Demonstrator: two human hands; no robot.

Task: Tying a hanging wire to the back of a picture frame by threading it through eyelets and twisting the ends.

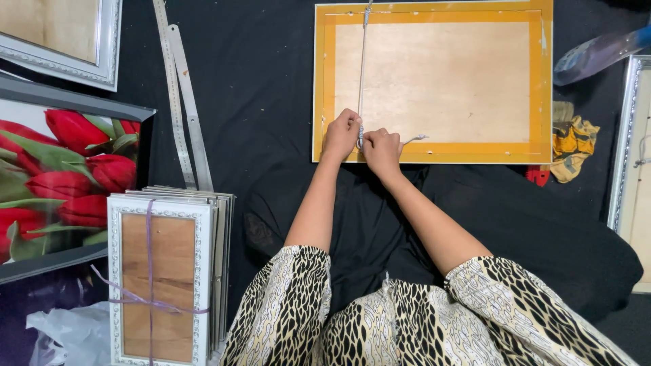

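Observation:
A picture frame (434,81) lies face down on black cloth, showing a pale wooden back bordered with orange tape. A thin grey cord (364,64) runs from its top edge down to its lower edge. My left hand (341,133) and my right hand (382,150) sit side by side at the lower edge, both pinching the cord where it meets the frame. A loose end of cord (417,138) sticks out to the right of my right hand.
A stack of white ornate frames (163,271) tied with purple string stands at the lower left. Beside it are a framed picture of red tulips (61,169), two metal rulers (183,102), a yellow rag (571,146) and another silver frame (630,149) at the right edge.

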